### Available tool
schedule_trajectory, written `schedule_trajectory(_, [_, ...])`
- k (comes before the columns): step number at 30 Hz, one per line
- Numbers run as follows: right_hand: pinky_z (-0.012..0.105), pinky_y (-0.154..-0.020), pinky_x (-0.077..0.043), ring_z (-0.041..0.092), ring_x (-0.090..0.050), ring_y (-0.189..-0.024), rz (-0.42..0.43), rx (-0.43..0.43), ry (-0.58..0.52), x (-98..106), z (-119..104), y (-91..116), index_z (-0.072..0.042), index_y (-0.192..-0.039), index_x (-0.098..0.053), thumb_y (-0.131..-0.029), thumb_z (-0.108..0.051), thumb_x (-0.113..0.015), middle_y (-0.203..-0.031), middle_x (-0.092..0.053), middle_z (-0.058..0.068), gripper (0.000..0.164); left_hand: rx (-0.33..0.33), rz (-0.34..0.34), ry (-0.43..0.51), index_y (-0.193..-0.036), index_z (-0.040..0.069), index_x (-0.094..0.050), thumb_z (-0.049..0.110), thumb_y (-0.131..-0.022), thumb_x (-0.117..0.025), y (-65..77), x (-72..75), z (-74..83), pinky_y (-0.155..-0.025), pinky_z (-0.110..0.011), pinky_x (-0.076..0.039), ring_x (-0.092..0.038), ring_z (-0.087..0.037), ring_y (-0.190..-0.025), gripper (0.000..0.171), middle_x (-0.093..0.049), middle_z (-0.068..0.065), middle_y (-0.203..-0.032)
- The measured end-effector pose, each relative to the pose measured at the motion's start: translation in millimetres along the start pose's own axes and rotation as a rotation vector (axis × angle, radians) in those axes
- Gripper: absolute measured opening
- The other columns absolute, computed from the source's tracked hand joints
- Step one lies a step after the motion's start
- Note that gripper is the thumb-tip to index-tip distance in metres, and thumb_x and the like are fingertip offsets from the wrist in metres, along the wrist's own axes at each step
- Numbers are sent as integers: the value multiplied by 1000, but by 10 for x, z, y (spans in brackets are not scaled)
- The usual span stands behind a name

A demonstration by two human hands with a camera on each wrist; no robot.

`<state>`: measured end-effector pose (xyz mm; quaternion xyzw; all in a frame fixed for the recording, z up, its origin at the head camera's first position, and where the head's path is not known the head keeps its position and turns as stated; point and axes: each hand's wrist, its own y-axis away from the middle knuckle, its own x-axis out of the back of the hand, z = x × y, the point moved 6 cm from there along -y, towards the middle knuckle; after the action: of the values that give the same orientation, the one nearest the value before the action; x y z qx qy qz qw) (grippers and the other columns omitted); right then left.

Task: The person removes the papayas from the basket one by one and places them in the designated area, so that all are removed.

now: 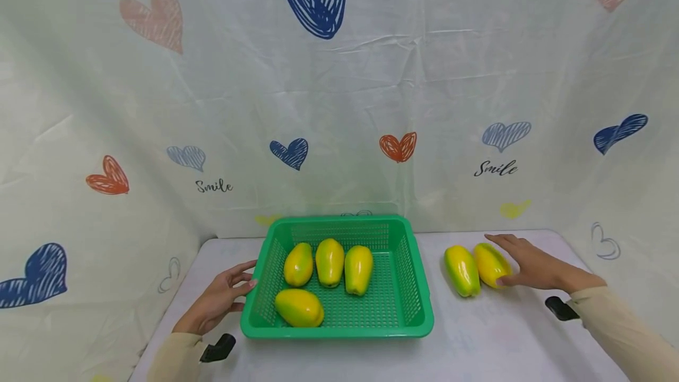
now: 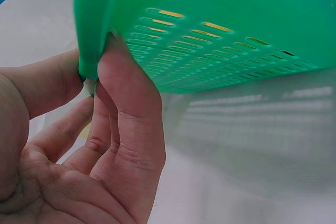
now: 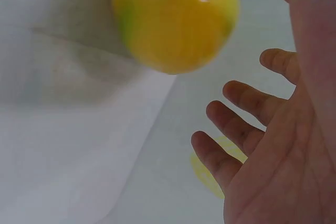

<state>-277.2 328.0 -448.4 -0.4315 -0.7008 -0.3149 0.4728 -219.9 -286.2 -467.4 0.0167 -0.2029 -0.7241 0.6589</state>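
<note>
1. Yellow fruit, the outer one of the loose pair, is parked on the counter, right of the green basket. A greener fruit is set right beside it; whether the two touch can't really be made out.
2. Right hand: held wide around the yellow one, fingers straight and spread at the far side, thumb by the near end. No grip is shown, and thumb contact can't be told.
3. Left hand: the basket's left rim is pinched between thumb and fingers, seen pretty clearly from the left wrist.
4. Four similar fruits are held in the basket: three side by side, one laid sideways at front left.
5. Handling: the skin is shiny and smooth, so some slipperiness should be expected. Stiff and fairly light would be guessed; bruising seems less of a worry than rolling.
6. Grab spot: probably best taken across the fat middle, thumb opposite fingers. The narrower end is better avoided.
</note>
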Motion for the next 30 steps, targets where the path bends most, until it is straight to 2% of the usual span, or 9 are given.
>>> schedule_trajectory(6, [78, -106, -42, 56, -43, -136, 30, 67, 13, 149, -262, -77, 2, -156, -42, -83, -35, -91, -155, -42, 33, 95, 2, -4, -1, -163, -3, -30, 11, -109, -60, 0, -10, 15, -81, -39, -66, -70, -21, -91, 62, -58, -20, -127])
schedule_trajectory(14, [74, -109, -43, 52, -46, -138, 52, 197, 41, 268, -850, -187, -1, -157, -44, -87, -33, -88, -156, -44, 28, 89, 8, 3, -5, -162, -2, -31, 11, -109, -61, 2, -9, 23, -81, -40, -66, -70, -21, -91, 63, -58, -20, -127])
schedule_trajectory(23, [67, -112, -45, 45, -48, -141, 58, 309, 136, 186, -1419, -304, -8, -159, -44, -89, -35, -87, -158, -46, 21, 86, 4, -5, 2, -163, -3, -30, 10, -109, -60, -1, -2, 30, -81, -40, -66, -71, -21, -91, 63, -58, -20, -127])
schedule_trajectory(30, [62, -113, -46, 43, -49, -139, 27, 376, 164, 44, -1755, -398, -5, -158, -45, -89, -34, -87, -156, -48, 22, 85, 16, 1, -2, -162, -2, -31, 11, -109, -61, -2, 0, 14, -82, -40, -66, -70, -21, -92, 63, -58, -20, -129])
